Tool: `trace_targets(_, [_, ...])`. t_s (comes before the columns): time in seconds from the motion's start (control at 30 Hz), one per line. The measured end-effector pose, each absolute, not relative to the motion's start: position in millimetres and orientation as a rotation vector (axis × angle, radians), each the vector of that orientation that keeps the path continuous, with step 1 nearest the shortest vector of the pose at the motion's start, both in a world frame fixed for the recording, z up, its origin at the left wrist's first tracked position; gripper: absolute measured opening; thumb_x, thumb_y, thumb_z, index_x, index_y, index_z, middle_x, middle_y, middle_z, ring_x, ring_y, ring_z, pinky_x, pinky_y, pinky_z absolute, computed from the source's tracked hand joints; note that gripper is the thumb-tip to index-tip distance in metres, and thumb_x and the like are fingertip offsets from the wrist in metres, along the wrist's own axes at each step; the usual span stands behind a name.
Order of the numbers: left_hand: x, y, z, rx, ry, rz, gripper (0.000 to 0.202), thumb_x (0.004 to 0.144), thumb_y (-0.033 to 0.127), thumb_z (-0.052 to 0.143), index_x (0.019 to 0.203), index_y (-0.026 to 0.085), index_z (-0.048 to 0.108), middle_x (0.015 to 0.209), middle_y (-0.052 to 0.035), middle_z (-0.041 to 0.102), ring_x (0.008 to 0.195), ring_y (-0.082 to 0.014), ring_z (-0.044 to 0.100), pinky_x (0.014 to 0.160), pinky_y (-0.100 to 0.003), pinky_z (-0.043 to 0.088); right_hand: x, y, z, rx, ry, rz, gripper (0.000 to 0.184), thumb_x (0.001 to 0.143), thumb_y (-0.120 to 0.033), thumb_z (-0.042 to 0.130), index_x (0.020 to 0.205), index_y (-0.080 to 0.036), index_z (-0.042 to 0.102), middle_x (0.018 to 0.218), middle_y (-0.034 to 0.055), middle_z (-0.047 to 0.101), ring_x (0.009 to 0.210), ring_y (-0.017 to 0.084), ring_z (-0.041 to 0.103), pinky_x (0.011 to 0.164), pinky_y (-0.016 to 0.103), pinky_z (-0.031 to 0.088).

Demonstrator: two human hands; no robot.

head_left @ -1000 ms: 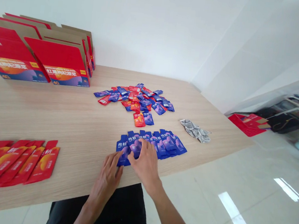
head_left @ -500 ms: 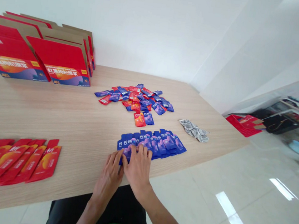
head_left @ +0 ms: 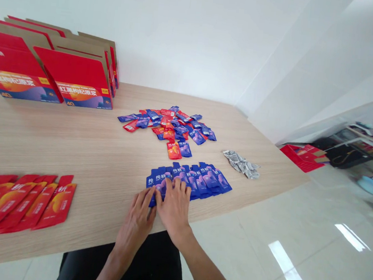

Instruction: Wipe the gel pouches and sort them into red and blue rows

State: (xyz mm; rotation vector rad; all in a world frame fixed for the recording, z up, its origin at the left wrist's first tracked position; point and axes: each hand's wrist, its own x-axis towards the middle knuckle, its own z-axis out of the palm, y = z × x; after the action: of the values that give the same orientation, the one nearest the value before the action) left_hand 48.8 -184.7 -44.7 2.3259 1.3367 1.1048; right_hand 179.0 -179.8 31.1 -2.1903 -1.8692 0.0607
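A row of overlapping blue pouches (head_left: 202,178) lies near the front edge of the table, most of their caps and tops pointing away from me. My left hand (head_left: 138,213) rests at the left end of this row, its fingertips against the edge of the leftmost pouch and its thumb apart. Just beside it, my right hand (head_left: 174,204) lies over the pouches, fingers stretched and touching their printed fronts, with the thumb spread. Both hands partly cover the lower ends of the left pouches. To the left, a fanned row of red pouches (head_left: 53,203) lies on the table.
Mixed red and blue sachets (head_left: 171,122) are heaped farther back. A crumpled grey striped cloth-like item (head_left: 241,163) lies right of them. Opened red cartons (head_left: 76,73) stand at the back left. Beyond the table's right edge is a red container (head_left: 301,157).
Both hands stay at the left end of the blue row. My right hand has shifted very slightly, and the leftmost pouches look a little rearranged under it.
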Motion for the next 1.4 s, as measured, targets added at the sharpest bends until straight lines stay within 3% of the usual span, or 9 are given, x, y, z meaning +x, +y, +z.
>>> trace_targets(0.2, [49.0,-187.6,-40.5,2.299,1.352,1.051,0.055,0.101,0.024,0.051,0.155,0.026,0.039,0.138,-0.0109,0.059,0.129,-0.0261,0.055,0.111,-0.051,0.051,231.5,-149.6,51.8,-2.194,-1.773,-0.017,0.039,0.103,-0.044,0.049,0.130,-0.020,0.066,0.122,0.0155,0.065,0.116,0.033,0.055,0.098,0.045,0.041])
trace_targets(0.37, [50.3,-186.8,-41.9,2.316,1.348,1.046,0.053,0.101,0.027,0.052,0.153,0.028,0.042,0.139,-0.0097,0.059,0.129,-0.0256,0.056,0.110,-0.051,0.052,265.0,-123.5,43.9,-2.219,-1.955,0.119,0.035,0.102,-0.040,0.055,0.130,-0.022,0.067,0.121,0.0128,0.065,0.115,0.030,0.058,0.096,0.038,0.042])
trace_targets(0.83, [52.7,-183.7,-45.8,2.349,1.361,1.038,0.044,0.102,0.030,0.053,0.145,0.026,0.052,0.137,-0.0094,0.062,0.122,-0.0259,0.059,0.106,-0.049,0.054,240.5,-155.7,30.4,-2.301,-1.946,0.011,0.038,0.101,-0.041,0.053,0.129,-0.018,0.066,0.121,0.0180,0.064,0.112,0.034,0.058,0.099,0.047,0.038])
trace_targets(1.0, [52.1,-184.5,-42.6,2.341,1.356,1.049,0.044,0.102,0.030,0.052,0.146,0.027,0.050,0.137,-0.0096,0.061,0.123,-0.0258,0.058,0.106,-0.049,0.054,237.1,-168.9,31.6,-2.337,-1.920,-0.009,0.039,0.101,-0.039,0.052,0.132,-0.018,0.064,0.127,0.0201,0.061,0.112,0.035,0.058,0.097,0.048,0.039])
trace_targets(1.4, [50.6,-185.7,-41.0,2.350,1.347,1.024,0.052,0.103,0.029,0.051,0.154,0.028,0.040,0.140,-0.0101,0.058,0.129,-0.0260,0.055,0.109,-0.050,0.052,241.9,-169.0,34.8,-2.309,-1.917,0.018,0.036,0.103,-0.037,0.053,0.132,-0.020,0.065,0.126,0.0156,0.063,0.115,0.031,0.058,0.098,0.043,0.038])
